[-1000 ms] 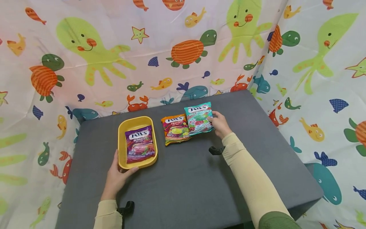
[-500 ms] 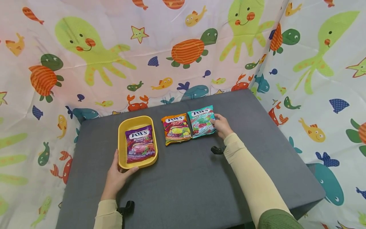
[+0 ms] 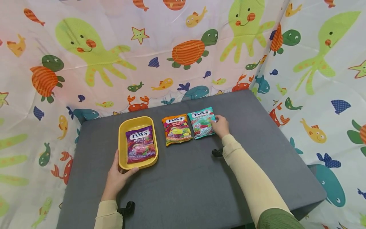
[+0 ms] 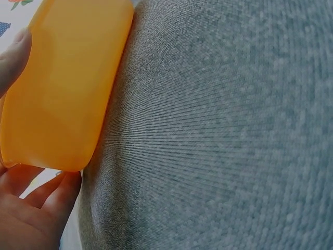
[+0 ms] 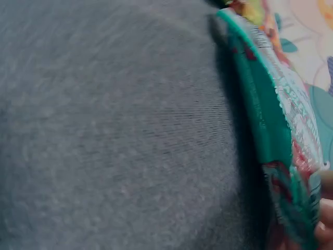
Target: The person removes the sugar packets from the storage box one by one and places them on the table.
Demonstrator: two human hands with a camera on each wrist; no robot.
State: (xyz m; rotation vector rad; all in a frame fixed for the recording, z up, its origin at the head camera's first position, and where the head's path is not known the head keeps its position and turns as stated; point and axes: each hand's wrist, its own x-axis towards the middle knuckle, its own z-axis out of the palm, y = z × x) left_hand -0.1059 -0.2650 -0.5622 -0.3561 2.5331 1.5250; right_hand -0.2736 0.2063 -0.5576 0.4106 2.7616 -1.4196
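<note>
We begin with the gray bench, which carries all items. On its left, the yellow tray has not moved over the last second; it contains the purple Berries pack. We note the left hand gripping the near-left corner, thumb and fingers spread around the wall.

The orange Fruits pack lies right of the tray. One second ago, the teal Mint Blossom pack overlapped its right edge; now it has shifted right and lies just beside it. We judge this positioning nearly complete, pending release.

The right hand holds the teal pack by its right edge, thumb and fingers nearly closed in a pinch. The bulk of the pack extends left of the fingertips, toward the orange pack. We cannot tell whether its whole underside rests on the bench.
</note>
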